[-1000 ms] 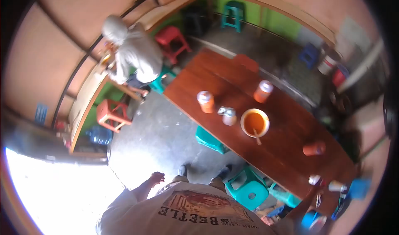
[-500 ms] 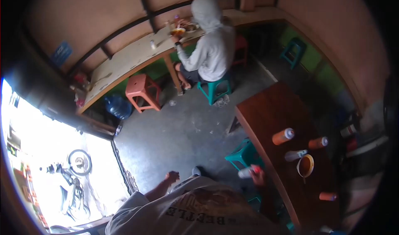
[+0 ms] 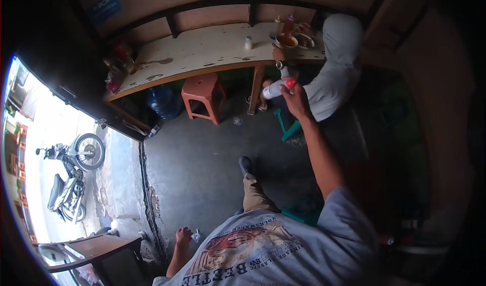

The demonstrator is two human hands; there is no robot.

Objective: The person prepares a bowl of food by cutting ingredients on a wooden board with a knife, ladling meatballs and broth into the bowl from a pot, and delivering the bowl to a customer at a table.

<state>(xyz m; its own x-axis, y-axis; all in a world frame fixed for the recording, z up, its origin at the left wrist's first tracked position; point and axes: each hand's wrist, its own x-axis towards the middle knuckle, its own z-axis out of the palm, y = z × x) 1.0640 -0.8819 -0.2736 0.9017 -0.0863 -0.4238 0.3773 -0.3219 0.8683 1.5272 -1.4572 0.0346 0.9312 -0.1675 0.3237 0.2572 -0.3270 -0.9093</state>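
Stretched forward, my right hand (image 3: pixel 295 97) is closed around a pale squeeze bottle with a red cap (image 3: pixel 274 90), which lies nearly level in the grip. The bottle is in front of a seated person in a grey hooded top (image 3: pixel 331 91), overlapping that person's arm in the view. Low at my left side, my left hand (image 3: pixel 183 236) has its fingers curled. A small whitish, crumpled scrap (image 3: pixel 196 235) shows right by those fingertips; whether they pinch it is unclear.
A long wall table (image 3: pixel 202 53) bears a bowl of orange soup (image 3: pixel 287 40), a small shaker (image 3: pixel 248 43) and sauce bottles (image 3: pixel 289 24). Under it are an orange stool (image 3: pixel 203 91) and a water jug (image 3: pixel 163 103). A motorbike (image 3: pixel 71 174) stands outside the doorway.
My right hand has swung forward with the bottle, from beside the brown table to near the seated person. My view has turned right and the brown table has dropped into shadow.
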